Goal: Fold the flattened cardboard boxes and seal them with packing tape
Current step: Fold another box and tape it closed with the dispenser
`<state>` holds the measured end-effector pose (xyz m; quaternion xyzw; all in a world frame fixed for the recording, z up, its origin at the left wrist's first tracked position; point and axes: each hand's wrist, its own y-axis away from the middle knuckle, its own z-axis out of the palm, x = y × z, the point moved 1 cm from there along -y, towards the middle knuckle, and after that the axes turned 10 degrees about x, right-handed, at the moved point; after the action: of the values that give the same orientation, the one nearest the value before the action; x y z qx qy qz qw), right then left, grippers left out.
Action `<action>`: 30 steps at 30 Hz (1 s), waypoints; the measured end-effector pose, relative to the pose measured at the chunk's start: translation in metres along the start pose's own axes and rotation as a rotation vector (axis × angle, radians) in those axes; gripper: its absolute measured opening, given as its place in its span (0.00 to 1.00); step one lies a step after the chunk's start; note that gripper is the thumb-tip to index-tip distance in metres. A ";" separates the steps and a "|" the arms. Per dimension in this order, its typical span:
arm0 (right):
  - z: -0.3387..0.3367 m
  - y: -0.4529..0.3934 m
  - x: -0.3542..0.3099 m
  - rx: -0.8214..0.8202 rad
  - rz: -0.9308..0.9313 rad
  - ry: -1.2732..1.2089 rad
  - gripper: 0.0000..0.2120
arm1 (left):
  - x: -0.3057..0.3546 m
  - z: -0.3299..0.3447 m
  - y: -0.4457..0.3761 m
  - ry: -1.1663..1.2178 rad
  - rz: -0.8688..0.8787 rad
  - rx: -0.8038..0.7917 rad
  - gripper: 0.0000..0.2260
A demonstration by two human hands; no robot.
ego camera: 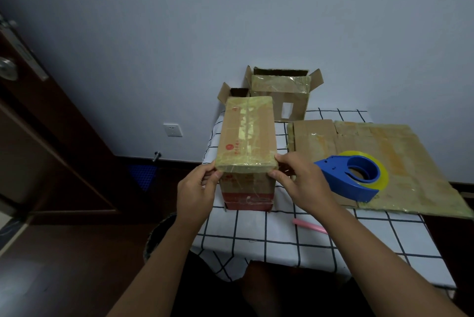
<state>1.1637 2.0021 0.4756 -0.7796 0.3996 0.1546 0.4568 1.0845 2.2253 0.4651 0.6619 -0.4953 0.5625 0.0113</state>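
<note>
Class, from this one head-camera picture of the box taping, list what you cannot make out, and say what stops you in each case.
1. Far and bottom faces of the taped box: turned away from the head view.
2. Red print on that box: too small to read.
3. Inside of the open box: hidden by its own front wall.
4. Small box behind: mostly hidden by the taped box.
5. Pink object: partly behind the right hand's forearm.

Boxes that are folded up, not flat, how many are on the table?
3: the taped box held by both hands, an open box by the wall, and another open one mostly hidden behind the taped box.
</note>
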 end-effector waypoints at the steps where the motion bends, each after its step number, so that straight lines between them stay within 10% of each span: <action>1: 0.001 0.001 -0.001 0.012 -0.020 0.020 0.13 | 0.002 0.001 0.001 -0.007 0.010 0.015 0.07; 15: -0.010 -0.009 -0.017 -0.130 0.201 -0.050 0.13 | 0.017 -0.004 -0.011 0.148 -0.385 -0.104 0.15; 30: -0.007 -0.017 -0.014 -0.205 -0.038 0.160 0.14 | 0.007 0.002 -0.012 -0.034 -0.088 -0.117 0.09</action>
<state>1.1668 2.0073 0.4977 -0.8393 0.4022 0.1232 0.3443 1.0931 2.2261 0.4767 0.6907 -0.4979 0.5202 0.0665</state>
